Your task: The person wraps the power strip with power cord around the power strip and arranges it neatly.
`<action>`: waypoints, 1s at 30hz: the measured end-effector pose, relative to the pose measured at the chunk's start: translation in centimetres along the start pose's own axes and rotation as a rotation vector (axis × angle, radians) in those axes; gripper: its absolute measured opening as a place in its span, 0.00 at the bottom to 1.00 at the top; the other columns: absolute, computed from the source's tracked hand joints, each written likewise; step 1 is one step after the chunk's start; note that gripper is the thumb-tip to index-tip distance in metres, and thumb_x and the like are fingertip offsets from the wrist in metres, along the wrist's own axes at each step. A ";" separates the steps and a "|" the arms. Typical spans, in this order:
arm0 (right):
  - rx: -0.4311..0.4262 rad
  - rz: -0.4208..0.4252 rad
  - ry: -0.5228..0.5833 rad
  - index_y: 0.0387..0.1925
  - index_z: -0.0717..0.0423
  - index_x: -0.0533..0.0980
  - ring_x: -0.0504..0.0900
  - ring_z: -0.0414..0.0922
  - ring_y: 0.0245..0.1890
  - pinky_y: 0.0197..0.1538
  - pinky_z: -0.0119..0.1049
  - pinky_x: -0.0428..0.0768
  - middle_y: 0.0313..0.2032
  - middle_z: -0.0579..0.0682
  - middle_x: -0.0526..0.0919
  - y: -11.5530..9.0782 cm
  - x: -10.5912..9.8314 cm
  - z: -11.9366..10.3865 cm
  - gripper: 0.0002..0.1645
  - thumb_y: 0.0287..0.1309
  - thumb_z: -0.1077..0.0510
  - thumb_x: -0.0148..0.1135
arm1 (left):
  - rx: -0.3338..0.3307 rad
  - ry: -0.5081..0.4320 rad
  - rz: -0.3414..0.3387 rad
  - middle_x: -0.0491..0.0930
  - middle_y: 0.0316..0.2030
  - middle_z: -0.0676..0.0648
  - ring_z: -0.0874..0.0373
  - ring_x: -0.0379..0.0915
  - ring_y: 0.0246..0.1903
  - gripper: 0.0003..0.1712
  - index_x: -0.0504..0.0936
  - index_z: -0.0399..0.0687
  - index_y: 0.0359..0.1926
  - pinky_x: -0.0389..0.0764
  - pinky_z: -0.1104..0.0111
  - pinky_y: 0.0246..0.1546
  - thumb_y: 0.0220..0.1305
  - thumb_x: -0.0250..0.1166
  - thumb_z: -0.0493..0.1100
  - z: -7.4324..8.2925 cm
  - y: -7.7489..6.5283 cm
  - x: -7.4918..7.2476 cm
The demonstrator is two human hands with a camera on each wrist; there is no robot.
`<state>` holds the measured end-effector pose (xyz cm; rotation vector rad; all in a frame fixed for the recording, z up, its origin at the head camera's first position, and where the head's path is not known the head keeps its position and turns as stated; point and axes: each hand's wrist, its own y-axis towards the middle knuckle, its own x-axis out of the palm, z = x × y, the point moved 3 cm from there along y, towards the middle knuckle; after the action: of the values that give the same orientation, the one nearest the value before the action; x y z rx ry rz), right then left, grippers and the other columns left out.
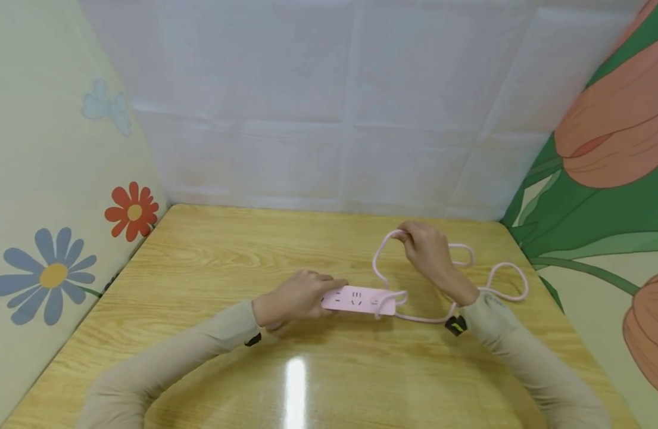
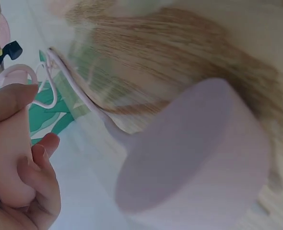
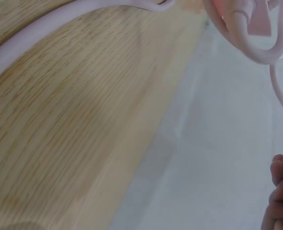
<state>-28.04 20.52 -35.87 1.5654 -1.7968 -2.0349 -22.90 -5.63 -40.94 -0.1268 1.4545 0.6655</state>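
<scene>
A pink power strip (image 1: 363,298) is held a little above the wooden table by my left hand (image 1: 299,295), which grips its left end. In the left wrist view, the thumb and curled fingers (image 2: 41,184) wrap round the strip. My right hand (image 1: 427,250) pinches the strip's pink cord (image 1: 379,256), raising it in an arc behind the strip's right end. Part of the cord loops round that end, as the right wrist view also shows in the loop (image 3: 256,55). Close to the left wrist camera is a pale pink plug (image 2: 194,158), its prongs hidden.
More cord lies in loose bends (image 1: 524,286) on the wooden table (image 1: 227,256), right of my right wrist. A white sheet (image 1: 307,119) closes off the back. Flower-painted panels (image 1: 18,179) stand at both sides.
</scene>
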 end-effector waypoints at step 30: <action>-0.214 0.070 0.075 0.29 0.65 0.81 0.81 0.53 0.24 0.28 0.49 0.82 0.25 0.56 0.83 0.1 -2.3 -4.6 0.25 0.69 0.46 0.55 | -0.138 0.082 0.101 0.86 0.38 0.42 0.58 0.79 0.24 0.34 0.80 0.43 0.58 0.76 0.75 0.20 0.54 0.75 0.56 0.0 -0.2 0.0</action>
<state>-23.97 18.37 -33.58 1.4767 -1.5273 -2.0297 -22.77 -5.85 -40.98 -0.1908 1.5006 0.8521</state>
